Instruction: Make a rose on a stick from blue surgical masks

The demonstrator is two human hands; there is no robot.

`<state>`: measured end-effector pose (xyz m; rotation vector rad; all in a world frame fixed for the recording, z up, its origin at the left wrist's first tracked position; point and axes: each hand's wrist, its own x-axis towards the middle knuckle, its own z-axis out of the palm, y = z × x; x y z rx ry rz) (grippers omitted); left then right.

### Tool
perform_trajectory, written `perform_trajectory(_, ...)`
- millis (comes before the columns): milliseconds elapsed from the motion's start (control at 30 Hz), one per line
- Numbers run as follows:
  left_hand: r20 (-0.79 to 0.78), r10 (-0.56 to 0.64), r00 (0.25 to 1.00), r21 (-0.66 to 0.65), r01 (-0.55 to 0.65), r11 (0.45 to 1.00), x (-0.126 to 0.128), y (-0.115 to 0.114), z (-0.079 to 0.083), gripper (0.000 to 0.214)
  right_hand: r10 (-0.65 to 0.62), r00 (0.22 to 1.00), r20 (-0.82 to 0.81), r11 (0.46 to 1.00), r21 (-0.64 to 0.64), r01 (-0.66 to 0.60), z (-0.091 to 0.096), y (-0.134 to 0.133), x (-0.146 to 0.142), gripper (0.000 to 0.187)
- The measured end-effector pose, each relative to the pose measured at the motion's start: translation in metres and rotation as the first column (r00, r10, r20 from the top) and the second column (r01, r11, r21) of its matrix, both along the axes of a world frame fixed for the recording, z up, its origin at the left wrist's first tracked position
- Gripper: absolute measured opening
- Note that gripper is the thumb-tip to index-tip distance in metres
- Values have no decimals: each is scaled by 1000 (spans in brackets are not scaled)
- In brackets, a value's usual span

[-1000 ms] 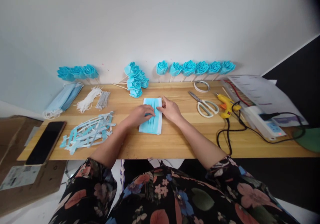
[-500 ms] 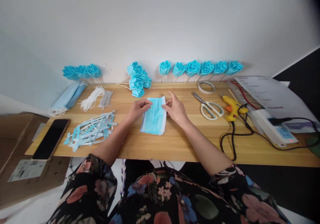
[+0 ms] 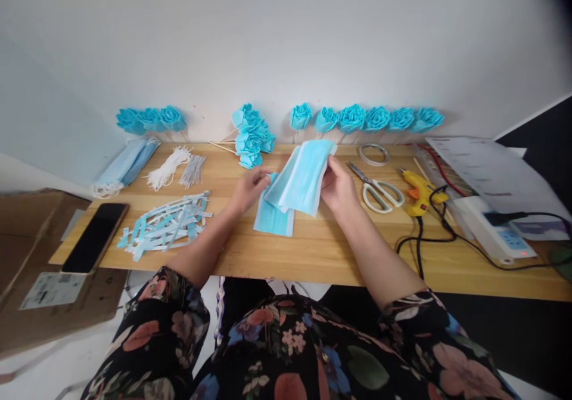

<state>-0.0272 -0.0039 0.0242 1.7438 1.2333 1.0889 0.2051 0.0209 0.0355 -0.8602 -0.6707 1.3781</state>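
My right hand (image 3: 340, 186) pinches the right edge of a few blue-and-white face mask sheets (image 3: 310, 176), without ear loops, and holds them up, fanned and tilted. Beneath them another blue mask sheet (image 3: 272, 220) lies flat on the wooden table (image 3: 241, 251), its upper part partly covered. The fingers of my left hand (image 3: 249, 191) are closed together at that lower sheet's upper left corner. How firmly they grip it is hard to see.
Blue mask flowers on sticks (image 3: 252, 138) lie behind, more standing along the wall. Left are a phone (image 3: 95, 236), cut strips (image 3: 167, 224), white ear loops (image 3: 167, 167) and folded masks (image 3: 127, 164). Right are scissors (image 3: 378, 191), tape (image 3: 374, 154), a yellow glue gun (image 3: 420, 191) and a power strip (image 3: 498, 230).
My right hand has lifted the upper mask sheets off the pile and moved them up and to the right. One sheet stays on the table by my left hand, which has barely moved.
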Motion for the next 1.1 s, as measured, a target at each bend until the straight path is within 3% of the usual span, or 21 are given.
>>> perform_trajectory(67,-315,-124,941,128,172,977,3,-3,1,24,-41,999,-16,999,-12,41,-1,5,4,28)
perform_trajectory(133,-529,-199,825,176,336,925,6,-6,2,21,-47,999,-28,999,-24,46,-1,6,5,26)
perform_trajectory(233,-579,-264,772,159,424,891,6,-6,5,22,-41,997,-65,999,-23,40,2,1,2,22)
perform_trajectory(433,-369,-194,909,79,239,968,3,-2,5,27,-33,998,-54,999,39,35,5,-5,0,19)
perform_trajectory(633,-399,-24,917,187,107,977,2,1,-4,22,-232,953,-195,969,38,244,10,10,19,7)
perform_trajectory(800,-420,106,901,169,-37,985,0,2,2,25,-269,942,-200,959,40,282,5,23,34,11)
perform_trajectory(900,-522,120,845,171,-35,985,6,1,12,27,-275,941,-196,958,19,284,1,26,39,18)
perform_trajectory(1000,-691,144,709,176,-28,984,19,8,24,30,-236,945,-227,971,-5,241,-2,28,43,14)
perform_trajectory(1100,-793,211,572,177,-115,977,36,28,33,42,-197,958,-206,979,14,205,-5,28,43,11)
